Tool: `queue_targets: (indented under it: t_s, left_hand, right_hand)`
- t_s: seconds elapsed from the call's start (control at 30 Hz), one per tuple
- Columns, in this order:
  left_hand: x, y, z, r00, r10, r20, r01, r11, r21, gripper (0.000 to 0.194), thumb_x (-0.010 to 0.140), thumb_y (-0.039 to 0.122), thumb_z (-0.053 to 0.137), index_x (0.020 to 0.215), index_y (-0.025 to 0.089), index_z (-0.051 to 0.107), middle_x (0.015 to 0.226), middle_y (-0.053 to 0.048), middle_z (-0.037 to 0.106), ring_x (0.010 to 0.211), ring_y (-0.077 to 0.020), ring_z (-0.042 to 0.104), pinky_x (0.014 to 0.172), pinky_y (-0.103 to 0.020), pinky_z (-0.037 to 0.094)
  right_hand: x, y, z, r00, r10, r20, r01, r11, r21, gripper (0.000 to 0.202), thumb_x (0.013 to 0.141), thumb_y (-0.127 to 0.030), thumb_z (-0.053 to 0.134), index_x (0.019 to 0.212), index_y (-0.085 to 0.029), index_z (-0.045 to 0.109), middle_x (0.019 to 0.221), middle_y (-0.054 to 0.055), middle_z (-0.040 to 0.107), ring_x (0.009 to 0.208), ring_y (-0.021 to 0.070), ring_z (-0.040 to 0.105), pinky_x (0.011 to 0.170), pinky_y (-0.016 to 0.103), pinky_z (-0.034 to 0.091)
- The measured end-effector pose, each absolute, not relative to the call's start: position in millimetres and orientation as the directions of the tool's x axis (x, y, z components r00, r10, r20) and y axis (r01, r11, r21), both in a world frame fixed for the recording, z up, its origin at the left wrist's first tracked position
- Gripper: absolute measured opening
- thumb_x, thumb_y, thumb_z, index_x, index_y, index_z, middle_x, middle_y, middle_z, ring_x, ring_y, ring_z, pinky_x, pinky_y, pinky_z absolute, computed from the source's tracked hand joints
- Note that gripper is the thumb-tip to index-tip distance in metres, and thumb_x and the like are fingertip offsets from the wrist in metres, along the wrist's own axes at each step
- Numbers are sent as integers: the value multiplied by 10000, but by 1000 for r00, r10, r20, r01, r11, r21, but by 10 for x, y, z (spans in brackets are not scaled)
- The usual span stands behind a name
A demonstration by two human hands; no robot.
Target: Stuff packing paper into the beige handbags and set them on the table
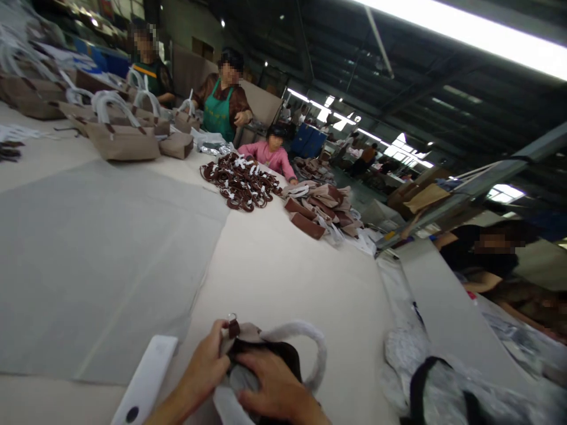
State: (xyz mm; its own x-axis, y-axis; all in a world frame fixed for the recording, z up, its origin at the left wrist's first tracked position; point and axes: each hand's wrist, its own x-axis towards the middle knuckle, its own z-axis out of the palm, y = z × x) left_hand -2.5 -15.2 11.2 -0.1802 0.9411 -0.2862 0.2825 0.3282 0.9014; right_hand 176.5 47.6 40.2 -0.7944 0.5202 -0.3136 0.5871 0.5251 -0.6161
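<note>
Two bare hands work at the near edge of a long cream-coloured worktable [283, 277], both closed on one small taupe fabric handbag [248, 339] with a white paper-wrapped handle. The left hand [206, 366] grips the bag's left end, thumb and fingers pinched just below a small metal ring and a brown tab. The right hand [277, 389] lies over the bag's dark open mouth, fingers curled down onto the fabric and a pale grey wrapping inside it. The wrapped handle arches over to the right of both hands. The bag rests on the table at the bottom centre of the view.

Just left of the left forearm lies a flat white rectangular tool [146, 381] with a dark hole near its end. A large sheet of grey fabric [97, 260] covers the table's left half. Crumpled clear plastic wrapping with a black strap [443, 383] lies to the right. Farther up the table sit a heap of dark brown straps with white tags [241, 183], a pile of brown and taupe bag pieces [321, 209], and a row of finished taupe handbags with white wrapped handles [121, 139]. Three people stand at the far end, one in a green apron [218, 112]; another person leans in at the right.
</note>
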Motion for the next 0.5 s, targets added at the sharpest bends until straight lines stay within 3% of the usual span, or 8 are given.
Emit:
queue_targets:
  t_s: [0.07,0.13,0.23,0.3,0.4,0.47,0.5]
  left_hand:
    - [-154,-157,123,-184,938,-295,348,343,873,554,623,120,407,1173,189,412,850,-3,637,850,-223,646,806,-310,456]
    - [-197,-168,119,-176,945,-274,411,324,852,546,648,159,394,1194,182,408,756,34,544,786,-229,621,757,-315,442]
    - [-196,-174,80,-172,950,-260,502,312,807,537,680,195,385,1217,181,394,703,63,438,730,-233,605,702,-314,443]
    - [-203,-177,50,-146,954,-261,583,296,757,552,711,182,386,1262,177,365,731,47,490,757,-239,634,718,-321,468]
    - [-234,-231,42,-72,973,-221,729,202,653,616,784,117,354,1397,153,298,1133,-117,675,1072,-270,679,904,-379,508]
    - [-234,-310,60,-34,984,-174,819,127,559,630,827,80,308,1455,132,316,1416,-205,587,1251,-302,622,1010,-434,497]
    - [-217,-354,72,2,992,-126,849,65,525,623,841,70,290,1456,136,365,1459,-210,565,1275,-311,612,1026,-445,500]
  right_hand:
    - [1913,426,586,-711,569,-413,698,499,-514,592,626,-202,773,1208,-265,680,1276,118,689,1182,384,630,1025,551,485]
    - [2088,342,698,-631,632,-450,775,486,-404,489,624,-63,654,1091,-205,684,1178,125,704,1102,360,650,935,488,521]
    - [2288,230,698,-574,719,-391,815,457,-356,468,566,73,477,928,-175,640,1122,98,696,1080,298,634,878,390,504]
    - [2366,192,619,-546,764,-343,827,426,-366,455,542,89,454,879,-174,613,1075,89,686,1048,287,622,851,379,486]
    - [2429,186,461,-544,797,-262,804,406,-436,462,530,97,438,874,-168,597,1070,100,674,1045,289,606,857,388,464]
    - [2454,210,365,-555,809,-196,766,405,-499,461,525,94,419,866,-169,582,1042,101,667,1031,279,601,852,380,453]
    - [2464,227,324,-559,813,-161,742,405,-534,448,527,86,413,857,-174,569,1012,95,660,1006,266,600,837,368,448]
